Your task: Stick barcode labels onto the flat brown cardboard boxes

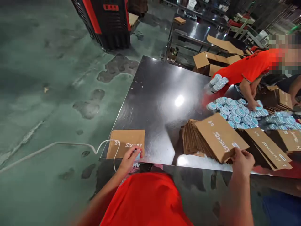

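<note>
A flat brown "Sbeauty" carton (124, 141) lies at the near left corner of the shiny metal table (160, 94). My left hand (130, 158) rests on its near edge, fingers curled round a small light blue thing that I cannot name. My right hand (242, 160) pinches the near corner of the top flat carton (221, 136) on a fanned stack of flat cartons (191, 141).
Several round blue-lidded tins (235, 111) crowd the right of the table, where another person in an orange shirt (249, 67) reaches among them. More flat cartons (268, 147) lie at right. Open boxes (209, 62), a second table and a black-red machine (105, 22) stand beyond. A white cord (58, 145) trails over the floor.
</note>
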`<state>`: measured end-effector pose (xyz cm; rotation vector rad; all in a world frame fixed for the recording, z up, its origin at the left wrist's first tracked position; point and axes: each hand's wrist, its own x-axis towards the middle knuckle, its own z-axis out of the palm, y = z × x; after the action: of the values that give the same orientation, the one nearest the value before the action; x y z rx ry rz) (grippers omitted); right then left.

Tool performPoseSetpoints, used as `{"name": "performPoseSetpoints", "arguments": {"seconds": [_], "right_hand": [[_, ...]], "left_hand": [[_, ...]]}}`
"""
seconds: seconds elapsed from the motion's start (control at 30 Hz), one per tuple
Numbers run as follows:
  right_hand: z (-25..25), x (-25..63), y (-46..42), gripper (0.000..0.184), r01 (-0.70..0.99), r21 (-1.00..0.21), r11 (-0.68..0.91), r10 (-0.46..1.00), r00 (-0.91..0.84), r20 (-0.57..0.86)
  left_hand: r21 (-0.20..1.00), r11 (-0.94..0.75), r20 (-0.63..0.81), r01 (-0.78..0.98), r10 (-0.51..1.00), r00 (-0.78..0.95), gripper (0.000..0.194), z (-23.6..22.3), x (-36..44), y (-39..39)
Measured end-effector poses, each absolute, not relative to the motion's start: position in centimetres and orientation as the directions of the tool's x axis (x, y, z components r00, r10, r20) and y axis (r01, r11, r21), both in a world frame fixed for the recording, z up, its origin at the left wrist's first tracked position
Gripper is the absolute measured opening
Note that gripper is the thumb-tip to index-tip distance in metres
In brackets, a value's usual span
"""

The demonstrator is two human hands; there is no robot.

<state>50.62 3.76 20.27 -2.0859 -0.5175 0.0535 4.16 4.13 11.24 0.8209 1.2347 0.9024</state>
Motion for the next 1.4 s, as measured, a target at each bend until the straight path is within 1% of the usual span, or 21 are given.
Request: {"name": "performPoseSetpoints", "arguments": {"seconds": [0.07, 0.1, 0.13, 0.17, 0.2, 0.23, 0.27, 0.3, 0.37, 0.4, 0.47, 0.57, 0.67, 0.73, 0.83, 0.93, 1.03, 1.17, 1.23, 1.3, 1.4], "right_hand": [[20.4, 50.8, 3.5, 0.033, 0.433, -0.677, -0.595, 0.3, 0.901, 0.314], [20.2, 49.2, 3.8, 0.039, 0.489, -0.628, -0.606, 0.31, 0.871, 0.38], [19.8, 46.8, 4.2, 0.046, 0.548, -0.622, -0.559, 0.359, 0.836, 0.414], [19.3, 43.6, 4.7, 0.049, 0.589, -0.661, -0.466, 0.446, 0.801, 0.399], [18.6, 39.9, 5.2, 0.046, 0.555, -0.757, -0.346, 0.595, 0.753, 0.281], [17.8, 36.1, 5.7, 0.041, 0.487, -0.84, -0.24, 0.757, 0.636, 0.153], [17.0, 32.2, 6.1, 0.037, 0.413, -0.893, -0.179, 0.906, 0.422, 0.013], [16.2, 28.6, 6.4, 0.033, 0.336, -0.926, -0.173, 0.975, 0.19, -0.114], [14.6, 22.8, 6.3, 0.028, 0.24, -0.95, -0.198, 0.969, -0.096, -0.226], [14.0, 20.7, 6.1, 0.026, 0.219, -0.954, -0.205, 0.95, -0.188, -0.248], [13.2, 18.1, 5.4, 0.022, 0.212, -0.956, -0.204, 0.926, -0.275, -0.258], [12.9, 16.7, 5.0, 0.017, 0.212, -0.958, -0.194, 0.933, -0.264, -0.247], [13.1, 16.3, 5.4, 0.015, 0.203, -0.964, -0.174, 0.949, -0.229, -0.219], [13.2, 16.1, 5.7, 0.015, 0.214, -0.962, -0.172, 0.957, -0.196, -0.215], [12.8, 15.7, 5.8, 0.014, 0.189, -0.951, -0.243, 0.954, -0.129, -0.27], [12.2, 15.5, 5.7, 0.017, 0.108, -0.939, -0.328, 0.937, -0.093, -0.338], [11.7, 15.3, 5.4, 0.016, 0.094, -0.933, -0.346, 0.932, -0.08, -0.354], [10.8, 15.4, 6.0, 0.014, 0.225, -0.944, -0.242, 0.965, -0.045, -0.258], [9.6, 15.7, 7.3, 0.015, 0.28, -0.933, -0.226, 0.973, 0.012, -0.232], [7.6, 16.0, 9.1, 0.016, 0.359, -0.886, -0.294, 0.955, 0.091, -0.281], [4.1, 16.3, 12.0, 0.014, 0.487, -0.768, -0.416, 0.906, 0.155, -0.393]], "left_hand": [[0.9, 0.419, -0.406, -0.115, 0.906, 0.121, 0.028, 11.4, 4.7, 4.1], [0.904, 0.413, -0.399, -0.112, 0.908, 0.125, 0.027, 11.4, 4.8, 4.1], [0.907, 0.406, -0.392, -0.112, 0.911, 0.127, 0.026, 11.4, 4.9, 4.0], [0.908, 0.401, -0.387, -0.121, 0.914, 0.125, 0.027, 11.5, 4.9, 3.9], [0.907, 0.399, -0.384, -0.138, 0.915, 0.122, 0.029, 11.5, 4.9, 3.7], [0.902, 0.403, -0.386, -0.155, 0.914, 0.128, 0.032, 11.6, 4.8, 3.6], [0.896, 0.412, -0.392, -0.166, 0.909, 0.138, 0.033, 11.7, 4.6, 3.5], [0.89, 0.424, -0.402, -0.167, 0.903, 0.15, 0.035, 11.8, 4.5, 3.4], [0.888, 0.434, -0.415, -0.154, 0.899, 0.144, 0.036, 12.0, 4.1, 3.2], [0.893, 0.426, -0.41, -0.146, 0.903, 0.127, 0.037, 12.1, 3.8, 3.2], [0.915, 0.38, -0.374, -0.134, 0.925, 0.069, 0.039, 12.3, 3.3, 3.2], [0.932, 0.342, -0.342, -0.117, 0.939, 0.022, 0.037, 12.6, 2.5, 3.4], [0.912, 0.397, -0.397, -0.106, 0.918, 0.03, 0.024, 12.7, 1.8, 3.7], [0.894, 0.436, -0.433, -0.103, 0.9, 0.052, 0.02, 12.6, 1.4, 3.8], [0.886, 0.453, -0.45, -0.095, 0.891, 0.049, 0.022, 12.1, 1.2, 3.8], [0.893, 0.445, -0.446, -0.071, 0.895, 0.002, 0.024, 11.6, 1.3, 3.8], [0.9, 0.435, -0.436, -0.03, 0.899, -0.039, 0.027, 11.2, 1.5, 3.7], [0.888, 0.458, -0.455, 0.038, 0.887, -0.076, 0.036, 10.3, 1.6, 3.5], [0.875, 0.482, -0.475, 0.049, 0.873, -0.11, 0.039, 9.3, 1.5, 3.5], [0.867, 0.498, -0.49, 0.026, 0.86, -0.145, 0.037, 7.9, 1.2, 3.7], [0.859, 0.511, -0.505, -0.016, 0.844, -0.181, 0.034, 5.3, 0.7, 4.2]]}}
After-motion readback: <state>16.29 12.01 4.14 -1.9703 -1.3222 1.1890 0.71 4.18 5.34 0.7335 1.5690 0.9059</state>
